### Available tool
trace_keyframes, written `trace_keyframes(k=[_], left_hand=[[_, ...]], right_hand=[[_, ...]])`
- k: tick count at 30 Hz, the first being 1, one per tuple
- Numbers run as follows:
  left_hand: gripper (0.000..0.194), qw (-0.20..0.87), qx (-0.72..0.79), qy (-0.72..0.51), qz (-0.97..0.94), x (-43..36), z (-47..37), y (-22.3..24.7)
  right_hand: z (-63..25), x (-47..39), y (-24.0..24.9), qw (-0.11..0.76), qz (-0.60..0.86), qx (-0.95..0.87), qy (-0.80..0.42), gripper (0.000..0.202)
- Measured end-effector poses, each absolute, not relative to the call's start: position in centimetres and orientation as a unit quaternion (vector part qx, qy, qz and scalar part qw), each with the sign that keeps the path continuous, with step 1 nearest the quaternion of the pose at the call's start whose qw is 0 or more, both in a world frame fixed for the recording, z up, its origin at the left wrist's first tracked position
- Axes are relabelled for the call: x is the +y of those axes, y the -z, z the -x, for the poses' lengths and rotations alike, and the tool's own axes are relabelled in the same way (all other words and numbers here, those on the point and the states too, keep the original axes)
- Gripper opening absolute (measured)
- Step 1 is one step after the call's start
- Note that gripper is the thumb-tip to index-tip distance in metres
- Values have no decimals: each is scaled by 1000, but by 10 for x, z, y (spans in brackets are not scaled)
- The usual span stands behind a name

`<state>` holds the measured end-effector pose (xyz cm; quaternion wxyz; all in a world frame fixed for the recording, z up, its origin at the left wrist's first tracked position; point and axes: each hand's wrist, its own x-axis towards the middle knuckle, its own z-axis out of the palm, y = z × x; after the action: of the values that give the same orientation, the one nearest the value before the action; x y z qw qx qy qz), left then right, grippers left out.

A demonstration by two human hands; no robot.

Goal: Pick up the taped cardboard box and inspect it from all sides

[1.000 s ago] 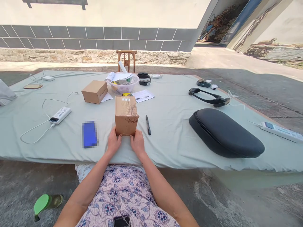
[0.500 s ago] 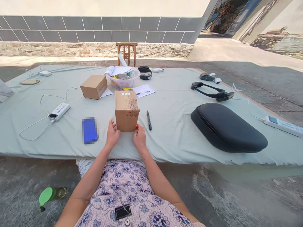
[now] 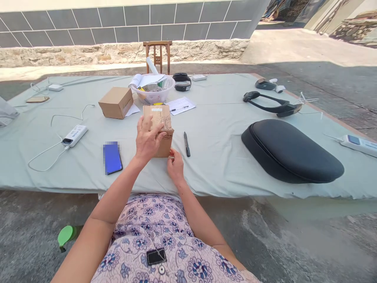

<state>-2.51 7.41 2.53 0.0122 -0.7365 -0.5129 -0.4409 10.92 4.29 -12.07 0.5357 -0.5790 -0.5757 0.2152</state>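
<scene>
A small brown cardboard box (image 3: 163, 147) stands on the cloth-covered table (image 3: 212, 157) right in front of me. Black scribbled lines mark its top, along with a strip of white print. Over the box's left side and top, my left hand (image 3: 148, 137) is spread with its fingers apart. My right hand (image 3: 176, 165) is at the lower right corner of the box, its fingers curled against the edge; whether it grips the cardboard is not clear. Just right of the box lies a black pen (image 3: 187, 144). A phone (image 3: 112, 158) with a blue screen is to the left.
Beyond the box are a second cardboard box (image 3: 115, 103), a plastic basin (image 3: 154, 96) of papers and a written sheet (image 3: 182, 105). A white power strip (image 3: 74, 135) with cables sits left. On the right are a black padded case (image 3: 291, 151) and a black headset (image 3: 271, 103).
My left hand has risen from the box's lower left corner onto its top. My right hand stays at the lower right corner. The view has tilted slightly downward.
</scene>
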Motion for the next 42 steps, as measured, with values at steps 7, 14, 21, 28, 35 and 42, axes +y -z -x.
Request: trace_keyframes(k=[7,14,21,28,35,42], left_hand=[[30,18,-503,445,740,83,32,-19],[28,20,-510,467,722,84,27,-17],[27,16,-514,454,728,83,24,-17],[25,0,-517,468,716,82,22,-16],[47,21,-517,450,727,81,35,-13],[66,-3,-515,418,749,84,41,-14]], right_hand=[[-174,79,96,480,609,-620,-119,36],[-202,108,97,403,689,-579,-166,21],[-205,85,102,462,655,-553,-228,30],[-205,44,80,622,458,-422,-475,37],[-190,6,39,703,350,-450,-425,36],[-150,-6,4,722,324,-555,-255,20]])
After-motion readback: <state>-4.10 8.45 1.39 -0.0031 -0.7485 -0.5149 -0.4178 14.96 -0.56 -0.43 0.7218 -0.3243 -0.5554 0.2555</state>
